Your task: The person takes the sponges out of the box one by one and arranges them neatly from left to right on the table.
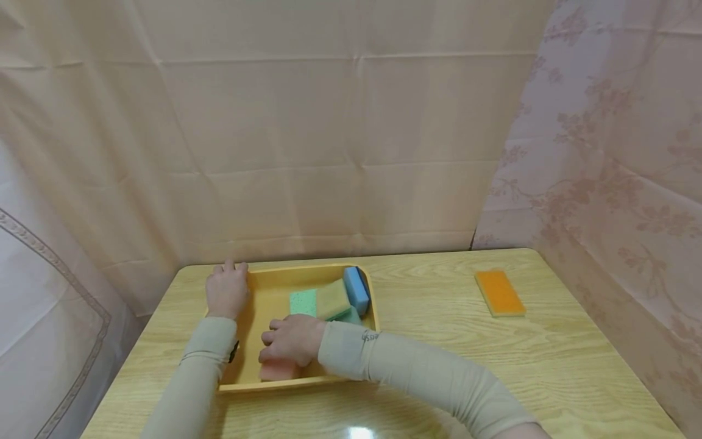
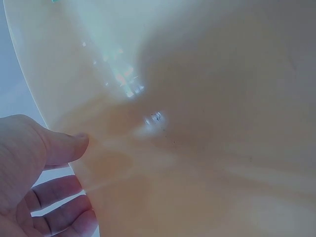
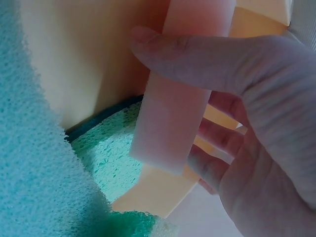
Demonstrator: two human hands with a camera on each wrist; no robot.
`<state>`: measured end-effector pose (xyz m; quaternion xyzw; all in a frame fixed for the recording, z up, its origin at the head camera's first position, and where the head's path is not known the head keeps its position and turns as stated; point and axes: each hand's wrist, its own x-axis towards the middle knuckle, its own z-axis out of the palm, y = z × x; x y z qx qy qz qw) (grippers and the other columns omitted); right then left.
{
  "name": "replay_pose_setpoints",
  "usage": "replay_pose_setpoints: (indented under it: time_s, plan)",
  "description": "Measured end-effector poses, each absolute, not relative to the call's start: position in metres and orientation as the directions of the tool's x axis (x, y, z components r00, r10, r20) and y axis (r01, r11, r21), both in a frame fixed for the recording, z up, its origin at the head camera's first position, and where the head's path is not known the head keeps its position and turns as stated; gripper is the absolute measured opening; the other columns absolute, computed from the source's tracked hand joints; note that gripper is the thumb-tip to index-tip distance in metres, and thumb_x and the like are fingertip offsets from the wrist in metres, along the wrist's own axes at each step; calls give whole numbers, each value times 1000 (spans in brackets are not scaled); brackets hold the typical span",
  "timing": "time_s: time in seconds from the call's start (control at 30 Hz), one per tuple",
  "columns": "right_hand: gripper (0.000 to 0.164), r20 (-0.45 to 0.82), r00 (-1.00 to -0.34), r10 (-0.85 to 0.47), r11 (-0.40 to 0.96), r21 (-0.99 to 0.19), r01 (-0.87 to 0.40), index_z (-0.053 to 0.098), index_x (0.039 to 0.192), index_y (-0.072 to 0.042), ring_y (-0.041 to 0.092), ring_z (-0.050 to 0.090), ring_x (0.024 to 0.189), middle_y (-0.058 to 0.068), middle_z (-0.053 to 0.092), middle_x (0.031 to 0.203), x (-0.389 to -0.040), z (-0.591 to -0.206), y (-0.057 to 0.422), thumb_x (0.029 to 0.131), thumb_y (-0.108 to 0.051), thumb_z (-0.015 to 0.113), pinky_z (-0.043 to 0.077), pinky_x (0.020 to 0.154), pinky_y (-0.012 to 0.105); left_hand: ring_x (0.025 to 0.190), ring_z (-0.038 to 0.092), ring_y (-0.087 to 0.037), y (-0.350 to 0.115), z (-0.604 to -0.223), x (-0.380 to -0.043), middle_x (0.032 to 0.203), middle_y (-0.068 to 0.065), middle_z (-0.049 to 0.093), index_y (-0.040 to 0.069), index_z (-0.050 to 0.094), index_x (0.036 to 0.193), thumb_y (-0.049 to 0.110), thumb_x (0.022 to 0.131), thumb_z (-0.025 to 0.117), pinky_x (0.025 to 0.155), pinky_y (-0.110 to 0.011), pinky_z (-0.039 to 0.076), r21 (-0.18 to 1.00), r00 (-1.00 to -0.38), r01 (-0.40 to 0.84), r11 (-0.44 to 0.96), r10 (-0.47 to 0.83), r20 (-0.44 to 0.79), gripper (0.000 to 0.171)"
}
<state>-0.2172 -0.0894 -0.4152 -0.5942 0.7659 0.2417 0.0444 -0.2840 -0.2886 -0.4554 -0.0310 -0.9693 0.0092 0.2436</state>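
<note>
A yellow tray [image 1: 269,285] lies on the table, and my left hand [image 1: 226,291] grips its left wall near the far corner. In the left wrist view the thumb lies inside the wall and the fingers outside. My right hand [image 1: 295,339] is over the near part of the tray, holding a pink sponge [image 3: 170,123] between thumb and fingers. Further in lie a light green sponge [image 1: 303,302], a yellow-topped sponge [image 1: 333,299] with a green edge and a teal sponge [image 1: 350,316], partly covered. A blue sponge [image 1: 356,291] leans against the right wall.
An orange sponge [image 1: 500,292] with a pale edge lies alone on the wooden table [image 1: 428,341], to the right of the tray. Behind the table hangs a beige curtain [image 1: 329,201]; a floral cloth [image 1: 620,183] hangs on the right side.
</note>
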Motion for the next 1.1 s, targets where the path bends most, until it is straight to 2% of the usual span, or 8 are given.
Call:
replay_pose_setpoints:
  time_s: [0.43,0.67,1.1]
  plan:
    - [53,-343,-295,-892,190,309,-932,52,142,-42,8,48,114,-15,53,129,-216,-415,-87,95,-28,71,44,96,22,80,60,-47,-288,-456,-285,96,-28,59,-2,69,104,-2,84,65,61,-56,52,-35,-880,53,998,63,471,19]
    - [55,-351,-315,-882,231,261,-937,49,146,-40,8,46,118,-14,51,134,-219,-413,-86,97,-27,70,43,98,22,80,59,-47,-287,-454,-284,95,-28,59,-2,68,102,-2,86,63,60,-56,52,-27,-879,60,998,65,473,18]
    - [60,-314,-346,-884,279,239,-930,51,144,-41,9,47,119,-14,52,132,-220,-399,-76,91,-26,76,43,98,22,80,60,-48,-291,-460,-287,96,-28,60,-2,69,103,-4,83,68,59,-56,52,-33,-860,78,996,84,504,21]
